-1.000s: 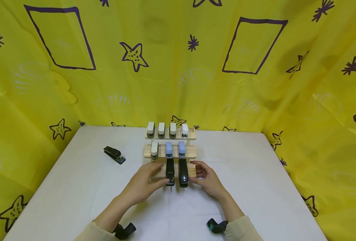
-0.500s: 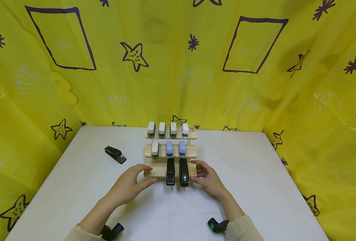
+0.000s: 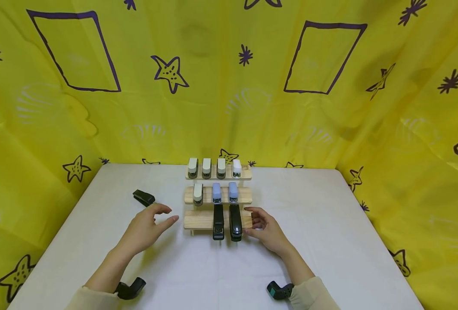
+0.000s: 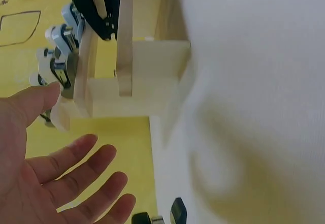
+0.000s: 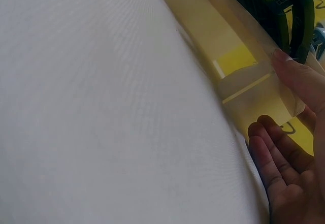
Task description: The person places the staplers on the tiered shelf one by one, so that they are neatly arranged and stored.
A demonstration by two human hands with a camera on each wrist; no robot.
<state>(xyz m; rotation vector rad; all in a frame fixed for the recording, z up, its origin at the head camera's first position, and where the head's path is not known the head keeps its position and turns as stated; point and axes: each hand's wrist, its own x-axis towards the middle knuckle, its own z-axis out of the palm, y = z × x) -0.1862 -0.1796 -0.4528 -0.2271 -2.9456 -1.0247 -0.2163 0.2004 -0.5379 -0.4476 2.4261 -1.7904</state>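
A three-tier wooden rack stands mid-table. Its lowest shelf bears two black staplers side by side, the left stapler and the right stapler. My left hand is off the rack to its left, fingers spread and nothing in them; the palm and fingers show in the left wrist view. Just beyond it a black stapler lies on the table, partly hidden by the fingers. My right hand holds the right end of the lowest shelf, thumb at its front edge.
The middle shelf carries a cream stapler and two blue staplers, one of them at its right. Several small white staplers, such as the leftmost stapler, line the top shelf. A yellow patterned curtain surrounds the white table.
My left hand has let go of the left black stapler on the lowest shelf and moved left, toward the stapler lying on the table. The right hand has stayed at the rack.
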